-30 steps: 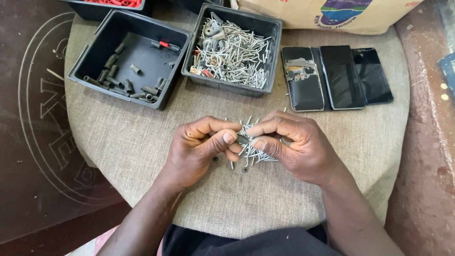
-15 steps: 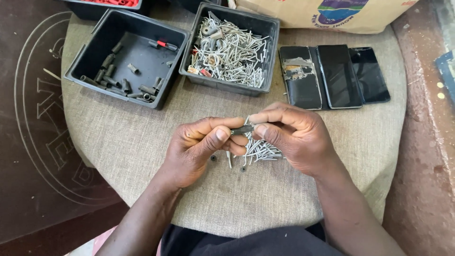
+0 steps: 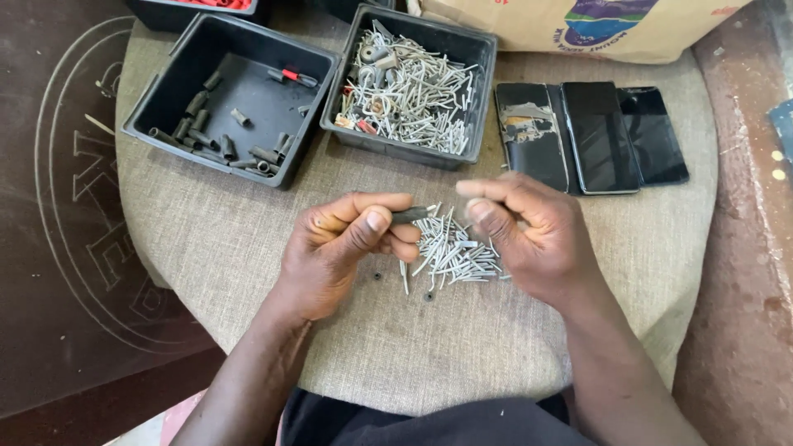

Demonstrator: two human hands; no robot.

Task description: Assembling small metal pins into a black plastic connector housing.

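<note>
My left hand (image 3: 343, 248) pinches a small dark grey sleeve (image 3: 410, 215) between thumb and forefinger, its end pointing right. My right hand (image 3: 533, 235) hovers just to the right of it, fingers curled together; whether it holds a pin I cannot tell. Between and below both hands lies a loose pile of thin grey metal pins (image 3: 450, 252) on the cloth-covered round table (image 3: 215, 239). Two tiny dark rings (image 3: 428, 296) lie on the cloth near the pile.
A black tray (image 3: 165, 107) with several dark sleeves stands at the back left. Beside it a black tray (image 3: 483, 99) holds many grey pins. Three dark phones (image 3: 591, 136) lie at the back right. A paper bag (image 3: 578, 25) stands behind them.
My hands have drawn apart: the right hand moved right, off the sleeve, which stays in my left hand. The view also shifted slightly.
</note>
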